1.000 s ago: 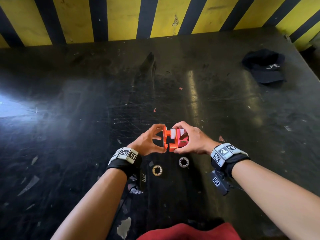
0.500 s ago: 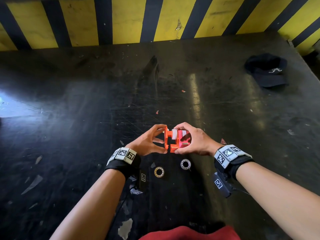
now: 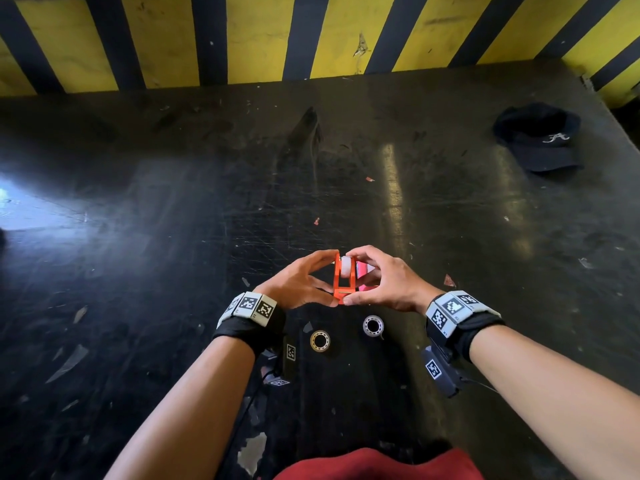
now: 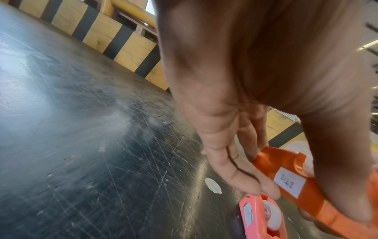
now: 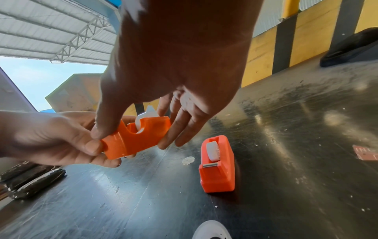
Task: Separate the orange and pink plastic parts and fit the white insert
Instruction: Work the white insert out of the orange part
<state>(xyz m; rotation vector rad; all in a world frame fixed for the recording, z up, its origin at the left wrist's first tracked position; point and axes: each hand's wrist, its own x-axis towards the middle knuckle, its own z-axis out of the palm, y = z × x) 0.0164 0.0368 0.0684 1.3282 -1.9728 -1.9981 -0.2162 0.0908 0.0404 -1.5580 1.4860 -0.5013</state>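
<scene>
The scratched, glossy black tabletop (image 3: 173, 237) filled the head view, backed at 12 o'clock by a yellow-and-black striped barrier wall (image 3: 242, 36). A dark navy cloth cap with a white embroidered letter (image 3: 540, 140) lay at 2 o'clock, well apart from the hands.

Just below centre, the left hand (image 3: 298, 282) and the right hand (image 3: 388, 282) met around the orange plastic tape-dispenser body (image 3: 343, 282), held above the tabletop. The left hand's thumb and fingers were curled onto its left side and lower end; the right wrist view showed the left thumb pressed on the orange body (image 5: 137, 139). The right hand pinched the same piece from the other side, thumb at the lower end and fingertips over the top, where the white round plastic insert (image 3: 345, 266) sat in the slot.

The pink plastic tape-dispenser body (image 5: 218, 165) stood on the tabletop at 3 o'clock of the orange one, apart from it and touched by no hand, with its own white wheel (image 5: 212, 151) seated in it.

Two small metal ring bearings, one brass-toned (image 3: 319, 340) and one silver (image 3: 373, 325), lay at 6 o'clock of the hands, near each other.
</scene>
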